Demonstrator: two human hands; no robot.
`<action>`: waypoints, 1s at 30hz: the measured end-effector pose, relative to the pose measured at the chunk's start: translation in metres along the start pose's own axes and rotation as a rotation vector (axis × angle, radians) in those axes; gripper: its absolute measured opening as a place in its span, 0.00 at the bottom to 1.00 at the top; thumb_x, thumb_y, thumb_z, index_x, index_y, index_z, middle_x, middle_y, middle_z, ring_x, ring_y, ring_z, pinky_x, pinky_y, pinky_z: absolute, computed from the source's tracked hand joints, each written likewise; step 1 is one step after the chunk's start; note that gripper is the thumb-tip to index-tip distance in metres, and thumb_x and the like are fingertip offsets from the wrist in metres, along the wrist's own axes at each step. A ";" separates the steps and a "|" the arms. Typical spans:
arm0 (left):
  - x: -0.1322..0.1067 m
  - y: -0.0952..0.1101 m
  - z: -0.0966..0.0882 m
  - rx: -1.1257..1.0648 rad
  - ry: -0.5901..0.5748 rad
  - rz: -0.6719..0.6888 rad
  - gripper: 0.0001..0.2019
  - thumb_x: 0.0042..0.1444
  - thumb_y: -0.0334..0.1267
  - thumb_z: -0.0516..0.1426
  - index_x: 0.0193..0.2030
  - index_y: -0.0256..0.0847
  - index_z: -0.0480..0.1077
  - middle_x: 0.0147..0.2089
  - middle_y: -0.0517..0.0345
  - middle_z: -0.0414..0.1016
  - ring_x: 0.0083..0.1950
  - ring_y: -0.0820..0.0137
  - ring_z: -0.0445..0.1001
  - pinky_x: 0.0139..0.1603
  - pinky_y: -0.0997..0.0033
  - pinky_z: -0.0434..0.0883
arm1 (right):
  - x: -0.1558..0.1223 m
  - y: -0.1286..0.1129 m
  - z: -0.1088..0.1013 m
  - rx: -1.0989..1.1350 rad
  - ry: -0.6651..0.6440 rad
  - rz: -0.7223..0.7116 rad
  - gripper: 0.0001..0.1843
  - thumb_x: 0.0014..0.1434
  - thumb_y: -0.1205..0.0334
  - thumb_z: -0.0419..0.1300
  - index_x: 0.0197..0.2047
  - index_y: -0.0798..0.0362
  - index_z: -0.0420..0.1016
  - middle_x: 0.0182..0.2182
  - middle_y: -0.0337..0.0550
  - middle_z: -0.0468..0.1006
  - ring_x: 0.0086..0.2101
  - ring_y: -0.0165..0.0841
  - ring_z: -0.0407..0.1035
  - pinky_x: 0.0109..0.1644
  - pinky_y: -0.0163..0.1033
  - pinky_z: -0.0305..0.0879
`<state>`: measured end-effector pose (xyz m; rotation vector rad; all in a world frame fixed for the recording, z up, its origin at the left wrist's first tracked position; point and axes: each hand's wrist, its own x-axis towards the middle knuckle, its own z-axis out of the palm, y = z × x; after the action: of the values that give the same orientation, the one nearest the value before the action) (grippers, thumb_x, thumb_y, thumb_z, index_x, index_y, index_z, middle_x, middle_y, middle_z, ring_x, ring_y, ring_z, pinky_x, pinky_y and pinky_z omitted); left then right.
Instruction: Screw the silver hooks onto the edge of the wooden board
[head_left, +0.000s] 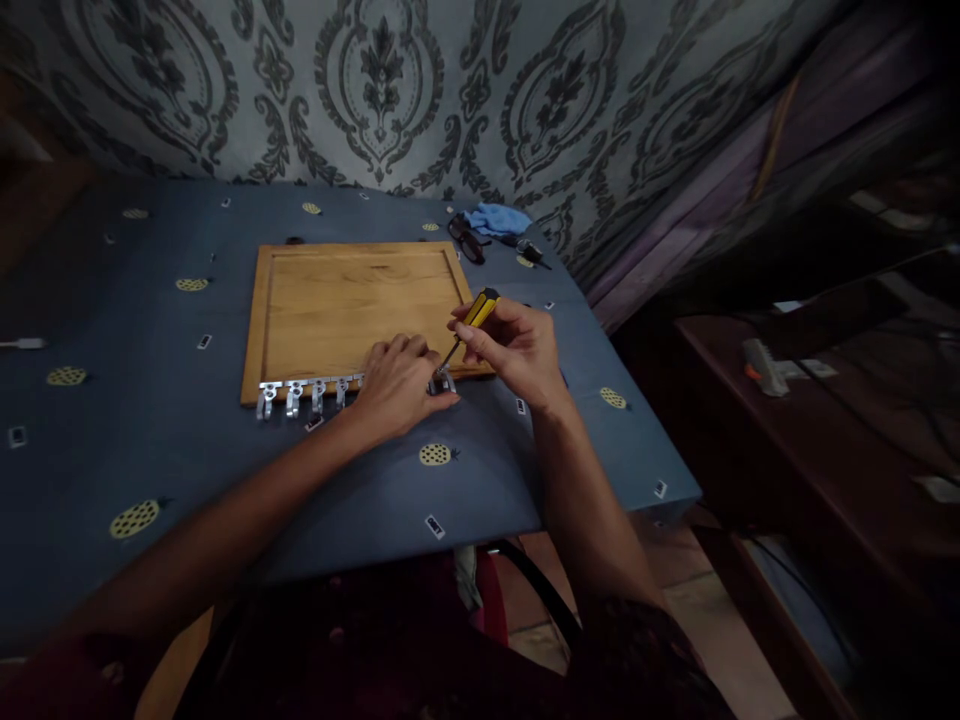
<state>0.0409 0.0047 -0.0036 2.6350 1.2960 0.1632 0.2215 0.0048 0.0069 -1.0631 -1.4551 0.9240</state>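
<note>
A wooden board [352, 300] with a raised frame lies flat on the table. Along its near edge runs a metal hook rail [304, 384] with several silver hooks hanging over the side. My left hand [397, 385] presses down over the right part of the rail, fingers curled on the board and thumb stretched out below the edge, hiding some hooks. In my right hand [521, 350] is a screwdriver [480, 308] with a yellow and black handle, pinched between thumb and fingers. Its shaft slants down to the rail beside my left fingertips; the exact tip contact is hard to see.
A blue cloth with pineapple prints covers the table [150, 420]. Behind the board's right corner lie sunglasses [469, 242], a blue rag [497, 219] and keys [529, 250]. A white cable plug [28, 343] lies at far left. A patterned curtain [382, 90] hangs behind.
</note>
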 end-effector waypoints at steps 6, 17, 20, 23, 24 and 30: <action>0.000 0.000 0.002 0.005 0.016 -0.007 0.22 0.67 0.55 0.64 0.57 0.39 0.78 0.60 0.44 0.77 0.64 0.48 0.71 0.62 0.49 0.69 | 0.002 0.008 0.005 -0.039 0.095 -0.060 0.27 0.44 0.40 0.81 0.29 0.50 0.75 0.22 0.31 0.73 0.21 0.25 0.67 0.23 0.33 0.66; 0.000 0.000 0.002 -0.006 0.034 0.004 0.21 0.66 0.53 0.65 0.56 0.38 0.79 0.59 0.43 0.78 0.62 0.48 0.72 0.61 0.49 0.70 | 0.002 0.003 0.009 -0.070 0.257 -0.140 0.27 0.48 0.38 0.78 0.29 0.47 0.71 0.23 0.31 0.70 0.19 0.25 0.63 0.21 0.36 0.63; 0.000 0.000 0.003 -0.004 0.040 0.006 0.22 0.66 0.54 0.64 0.56 0.39 0.79 0.59 0.43 0.77 0.62 0.49 0.72 0.61 0.50 0.69 | 0.002 0.003 0.010 -0.083 0.238 -0.113 0.29 0.47 0.35 0.78 0.29 0.48 0.70 0.22 0.31 0.69 0.19 0.25 0.63 0.21 0.35 0.62; 0.000 0.000 0.003 -0.005 0.038 0.006 0.22 0.66 0.55 0.64 0.56 0.39 0.79 0.58 0.44 0.77 0.62 0.48 0.71 0.61 0.50 0.69 | 0.001 0.005 0.012 -0.080 0.217 -0.091 0.29 0.47 0.34 0.77 0.30 0.48 0.72 0.22 0.31 0.70 0.20 0.25 0.63 0.22 0.35 0.63; 0.000 0.000 0.003 -0.005 0.034 0.005 0.22 0.66 0.55 0.64 0.56 0.39 0.79 0.58 0.44 0.77 0.62 0.48 0.71 0.61 0.50 0.69 | 0.001 0.006 0.012 -0.076 0.215 -0.088 0.29 0.47 0.34 0.77 0.30 0.48 0.72 0.22 0.31 0.70 0.20 0.26 0.63 0.22 0.36 0.64; -0.001 0.000 0.002 0.002 0.020 0.006 0.22 0.67 0.55 0.63 0.56 0.38 0.78 0.58 0.43 0.77 0.63 0.48 0.71 0.62 0.49 0.69 | 0.001 0.007 0.013 -0.050 0.207 -0.090 0.28 0.47 0.37 0.78 0.29 0.48 0.72 0.22 0.31 0.70 0.20 0.26 0.64 0.23 0.36 0.64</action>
<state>0.0407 0.0041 -0.0054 2.6457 1.2951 0.1899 0.2097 0.0079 -0.0016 -1.0872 -1.3476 0.6956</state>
